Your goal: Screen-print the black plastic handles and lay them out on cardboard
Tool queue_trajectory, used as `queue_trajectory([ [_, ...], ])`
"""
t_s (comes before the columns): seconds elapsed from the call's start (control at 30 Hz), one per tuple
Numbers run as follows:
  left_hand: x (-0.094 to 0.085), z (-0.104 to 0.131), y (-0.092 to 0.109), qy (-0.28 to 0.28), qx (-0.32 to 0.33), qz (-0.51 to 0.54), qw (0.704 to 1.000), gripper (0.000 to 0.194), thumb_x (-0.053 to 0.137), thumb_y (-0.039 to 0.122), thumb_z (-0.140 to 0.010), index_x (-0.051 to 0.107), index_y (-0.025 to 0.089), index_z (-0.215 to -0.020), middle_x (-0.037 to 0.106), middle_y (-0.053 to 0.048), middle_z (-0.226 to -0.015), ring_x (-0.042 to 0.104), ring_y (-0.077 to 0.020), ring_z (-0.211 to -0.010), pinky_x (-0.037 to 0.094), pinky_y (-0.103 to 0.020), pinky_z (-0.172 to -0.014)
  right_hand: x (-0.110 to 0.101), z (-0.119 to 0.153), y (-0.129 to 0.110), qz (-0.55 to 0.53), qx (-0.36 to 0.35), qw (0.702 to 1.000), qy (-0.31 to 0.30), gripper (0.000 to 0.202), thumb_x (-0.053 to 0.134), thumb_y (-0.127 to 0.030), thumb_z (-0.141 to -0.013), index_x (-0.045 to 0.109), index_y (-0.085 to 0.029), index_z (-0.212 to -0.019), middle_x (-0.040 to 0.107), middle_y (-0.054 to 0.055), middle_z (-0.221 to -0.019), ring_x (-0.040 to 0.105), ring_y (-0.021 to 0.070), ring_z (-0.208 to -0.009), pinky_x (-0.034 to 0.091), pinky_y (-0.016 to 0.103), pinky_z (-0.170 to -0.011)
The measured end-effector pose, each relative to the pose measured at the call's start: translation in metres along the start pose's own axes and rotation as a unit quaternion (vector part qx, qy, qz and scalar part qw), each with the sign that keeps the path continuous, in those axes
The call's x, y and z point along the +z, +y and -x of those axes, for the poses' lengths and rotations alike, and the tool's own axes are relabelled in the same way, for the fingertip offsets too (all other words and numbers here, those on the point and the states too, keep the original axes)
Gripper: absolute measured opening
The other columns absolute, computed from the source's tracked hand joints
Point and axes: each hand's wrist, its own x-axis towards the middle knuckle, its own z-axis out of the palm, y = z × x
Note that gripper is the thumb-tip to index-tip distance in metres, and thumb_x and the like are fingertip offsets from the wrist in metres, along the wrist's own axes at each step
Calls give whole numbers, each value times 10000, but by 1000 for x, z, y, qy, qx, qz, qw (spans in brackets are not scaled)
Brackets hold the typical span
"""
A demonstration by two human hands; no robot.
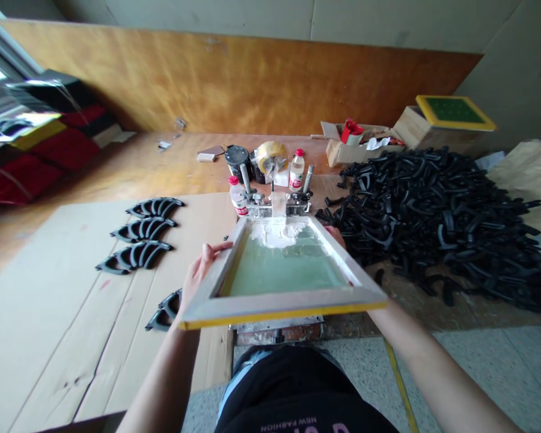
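Observation:
A screen-printing frame [288, 299] with green mesh is tilted up in front of me, white paste smeared over the mesh's far end. Its far side meets a hinge clamp [277, 207]. My left hand [202, 264] is at the frame's left side, its fingers curled inward and their tips partly behind the wood; what they hold is hidden. On the other side my right hand [336, 236] shows only a little past the frame's right edge, with its fingers mostly covered. Both forearms pass under the near corners. Left of the frame, curved black plastic parts [135, 257] lie grouped on cardboard.
A big heap of black parts [433, 228] covers the right of the table. Behind the clamp stand red-capped bottles [296, 171], a black tub [237, 161] and a tape roll [270, 157]. An open carton [342, 155] and another yellow-edged screen [455, 112] sit at back right.

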Motion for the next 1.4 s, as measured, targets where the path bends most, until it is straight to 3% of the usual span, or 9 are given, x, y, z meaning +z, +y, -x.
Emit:
queue_trajectory([
  [0.1, -10, 16, -43, -56, -77, -60, 994, 713, 559, 704, -774, 635, 203, -1274, 713, -26, -853, 600, -148, -636, 442, -236, -560, -8, -30, -8, 70, -30, 995, 63, 303, 571, -176, -875, 666, -114, -1156, 625, 122, -1204, 570, 207, -1112, 435, 346, -1027],
  [0.2, -7, 18, -87, -62, -105, -79, 989, 831, 613, 663, -755, 439, 254, -1457, 673, 16, -759, 564, -128, -581, 408, -218, -522, 16, -57, -39, 158, -148, 975, 40, 543, 702, -172, -793, 555, -177, -1316, 490, 133, -1391, 488, 261, -1230, 398, 417, -1059],
  [0.4, 0, 8, -132, -38, -118, -118, 985, 779, 580, 635, -786, 463, 232, -1442, 702, -39, -867, 627, -170, -673, 460, -245, -557, 66, -61, -71, 255, -202, 934, -146, 131, 566, -115, -854, 641, -157, -952, 658, 83, -933, 555, 221, -946, 443, 324, -843],
  [0.7, 2, 12, -124, -27, -130, -87, 987, 712, 606, 617, -767, 553, 230, -1363, 725, -47, -886, 668, -204, -748, 504, -280, -620, 30, -22, -68, 154, -371, 864, -304, 152, 575, -38, -749, 630, -179, -764, 631, 31, -780, 552, 179, -798, 408, 265, -727],
  [0.83, 1, 12, -125, -34, -133, -73, 988, 734, 612, 616, -769, 521, 229, -1386, 727, -45, -880, 663, -195, -736, 492, -271, -620, 43, -23, -64, 141, -336, 906, -217, 165, 558, -31, -784, 639, -174, -795, 643, 50, -817, 555, 195, -844, 429, 283, -740],
  [1.0, 0, 11, -122, -46, -138, -82, 986, 748, 597, 630, -780, 488, 235, -1405, 715, -27, -840, 636, -172, -691, 460, -247, -592, 45, -1, -51, 89, -391, 892, -210, 199, 570, -38, -811, 675, -156, -931, 671, 80, -926, 573, 208, -941, 463, 312, -842],
  [1.1, -1, 14, -108, -41, -139, -92, 985, 765, 602, 646, -768, 502, 221, -1396, 696, -21, -803, 612, -162, -659, 434, -236, -562, 40, -19, -59, 92, -325, 919, -203, 160, 629, -131, -848, 688, -194, -983, 680, 43, -900, 595, 186, -880, 466, 291, -809],
  [1.27, -6, 20, -62, -37, -117, -67, 990, 754, 596, 679, -761, 545, 233, -1368, 677, -10, -784, 606, -167, -674, 436, -238, -567, 29, -84, -80, 160, -170, 965, -118, 609, 697, -225, -830, 495, -318, -1397, 691, 23, -1063, 625, 192, -894, 469, 293, -811],
  [1.4, -5, 6, -21, -29, -85, 7, 996, 706, 511, 743, -778, 659, 192, -1195, 692, -33, -829, 584, -154, -619, 446, -256, -543, -2, -105, -49, 148, -82, 985, -8, 425, 575, -274, -898, 566, -264, -1323, 709, 33, -963, 639, 204, -855, 470, 312, -815],
])
